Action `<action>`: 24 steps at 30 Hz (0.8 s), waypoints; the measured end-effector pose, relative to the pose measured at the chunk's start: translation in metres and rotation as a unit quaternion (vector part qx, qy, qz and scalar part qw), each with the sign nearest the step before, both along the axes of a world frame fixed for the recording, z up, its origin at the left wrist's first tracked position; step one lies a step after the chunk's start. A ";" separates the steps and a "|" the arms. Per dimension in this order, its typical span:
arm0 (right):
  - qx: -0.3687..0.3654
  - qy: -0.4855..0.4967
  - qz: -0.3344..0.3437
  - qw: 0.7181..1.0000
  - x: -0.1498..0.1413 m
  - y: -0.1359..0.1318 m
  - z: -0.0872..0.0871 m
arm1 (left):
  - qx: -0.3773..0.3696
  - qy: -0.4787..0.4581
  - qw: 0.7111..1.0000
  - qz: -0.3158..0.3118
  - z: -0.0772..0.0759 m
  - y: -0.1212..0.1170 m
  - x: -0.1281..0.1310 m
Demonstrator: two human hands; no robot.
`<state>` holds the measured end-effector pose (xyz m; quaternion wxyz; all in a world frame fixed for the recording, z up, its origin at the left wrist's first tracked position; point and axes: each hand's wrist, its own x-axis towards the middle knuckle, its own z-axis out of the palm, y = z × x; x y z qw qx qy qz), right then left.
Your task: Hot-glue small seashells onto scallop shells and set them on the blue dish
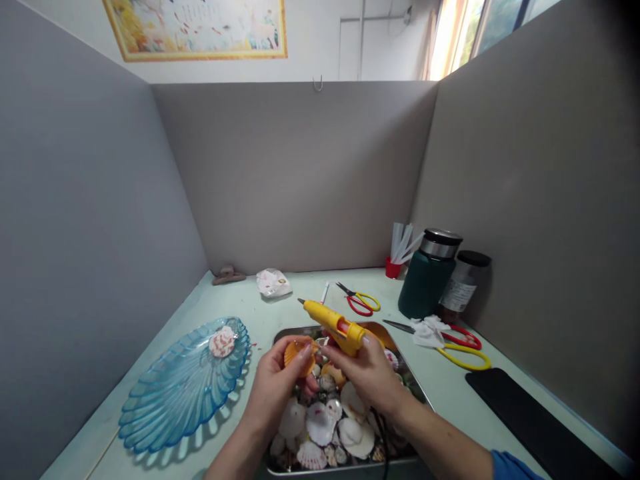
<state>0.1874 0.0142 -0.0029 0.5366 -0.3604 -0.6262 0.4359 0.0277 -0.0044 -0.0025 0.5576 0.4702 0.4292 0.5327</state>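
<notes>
In the head view the left hand (280, 373) pinches an orange scallop shell (294, 360) above the far-left part of the steel tray (320, 471); the right hand (373, 373) is closed round a yellow glue gun (330, 322), its fingertips close to that shell, contact unclear; the nozzle points past the shell toward the table's (450, 407) far edge; if the tip is hot, which I cannot tell, turning it inward could burn the left fingers, so near are the two; a loose pinch could drop the shell among the others; the black cord (384, 443), crossing the tray's near edge, could snag shells if pulled

Counted: one glue gun; one tray; one orange shell in hand; one blue scalloped dish (180, 393) by the table's left edge, bearing one red-and-white shell (222, 342); two pairs of scissors (400, 327); one red cup (393, 269) of several glue sticks (400, 241); one green thermos (426, 283) and one black-lidded jar (461, 283) near the far-right corner; the tray's shells overlap too much to count
</notes>
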 end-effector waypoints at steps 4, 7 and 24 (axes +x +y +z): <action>-0.014 0.018 0.011 1.000 0.001 -0.003 0.001 | -0.014 -0.001 1.000 -0.013 0.002 -0.002 0.002; -0.021 0.004 -0.008 1.000 0.001 -0.007 0.008 | -0.028 -0.011 0.999 -0.016 0.004 -0.003 0.003; -0.097 0.052 -0.017 0.994 -0.004 -0.012 0.021 | -0.040 -0.004 0.999 0.002 0.002 -0.003 0.003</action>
